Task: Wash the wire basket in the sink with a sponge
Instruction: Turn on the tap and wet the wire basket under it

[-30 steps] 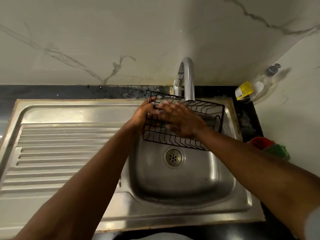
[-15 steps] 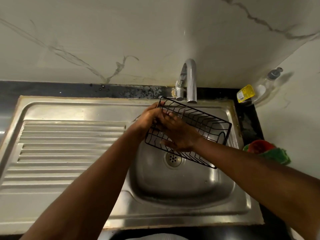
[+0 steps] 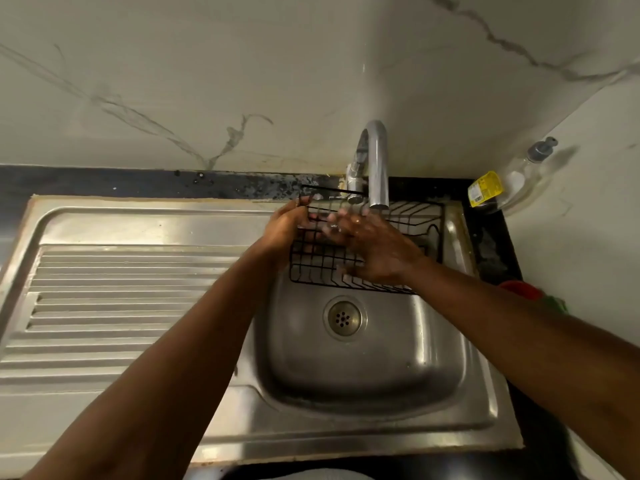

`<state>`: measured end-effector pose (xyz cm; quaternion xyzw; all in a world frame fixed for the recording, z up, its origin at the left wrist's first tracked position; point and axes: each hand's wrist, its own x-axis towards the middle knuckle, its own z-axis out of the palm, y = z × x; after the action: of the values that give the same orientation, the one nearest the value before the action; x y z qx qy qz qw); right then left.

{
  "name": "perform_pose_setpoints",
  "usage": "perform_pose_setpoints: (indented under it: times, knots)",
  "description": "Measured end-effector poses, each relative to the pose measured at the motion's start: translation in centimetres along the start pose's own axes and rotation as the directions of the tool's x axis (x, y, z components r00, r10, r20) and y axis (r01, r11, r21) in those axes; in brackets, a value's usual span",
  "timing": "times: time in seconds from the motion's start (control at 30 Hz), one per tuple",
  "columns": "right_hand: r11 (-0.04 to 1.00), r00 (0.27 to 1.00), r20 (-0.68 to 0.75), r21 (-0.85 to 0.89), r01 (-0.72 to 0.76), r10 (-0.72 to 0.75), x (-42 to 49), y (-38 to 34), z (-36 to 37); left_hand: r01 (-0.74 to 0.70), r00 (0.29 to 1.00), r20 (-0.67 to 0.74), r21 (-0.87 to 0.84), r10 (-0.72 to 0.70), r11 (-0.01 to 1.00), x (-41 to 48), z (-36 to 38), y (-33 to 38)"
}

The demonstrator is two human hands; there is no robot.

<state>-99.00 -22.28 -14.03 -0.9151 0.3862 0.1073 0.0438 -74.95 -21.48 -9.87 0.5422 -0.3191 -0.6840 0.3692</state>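
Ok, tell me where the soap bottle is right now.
In the head view the clear soap bottle sits in the back right corner of the counter, right of the faucet, against the wall.

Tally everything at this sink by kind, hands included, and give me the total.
Hands: 2 (left hand, right hand)
Wire basket: 1
Sink: 1
Tap: 1
Soap bottle: 1
Red thing, partly hidden: 1
Green thing, partly hidden: 1
Total: 8
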Motion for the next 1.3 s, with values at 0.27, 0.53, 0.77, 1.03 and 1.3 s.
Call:
perform_pose_setpoints:
  times: [0.27,0.53,0.77,1.03,1.3]
  knots:
    - [0.896,0.947,0.251,0.343,-0.281,0.201,-0.7,-3.0,0.7,0.036,0.990,-0.134,0.025,-0.033,0.999,-0.8,-1.8,-3.9]
    - [0.490,0.569,0.108,0.393,-0.778,0.815,0.4,-4.6,-1.6,-0.038,0.988,-0.151,-0.121,0.019,0.992,-1.4,-0.3,-3.0]
    - [0.301,0.565,0.637,0.481,-0.823,0.525,5.2,-12.5,-4.5,-0.120,0.974,-0.213,-0.179,0.081,0.976,-0.8,0.9,-3.4]
    - [0.607,0.930,0.228,0.707,-0.363,0.290,3.6,-11.2,-5.3,-0.154,0.975,-0.175,-0.073,0.140,0.985,-1.2,0.7,-2.7]
    - [0.376,0.731,0.248,0.728,-0.573,0.636,0.1,-2.5,-2.9,-0.130,0.983,-0.148,-0.114,0.113,0.985,-1.5,-0.2,-2.8]
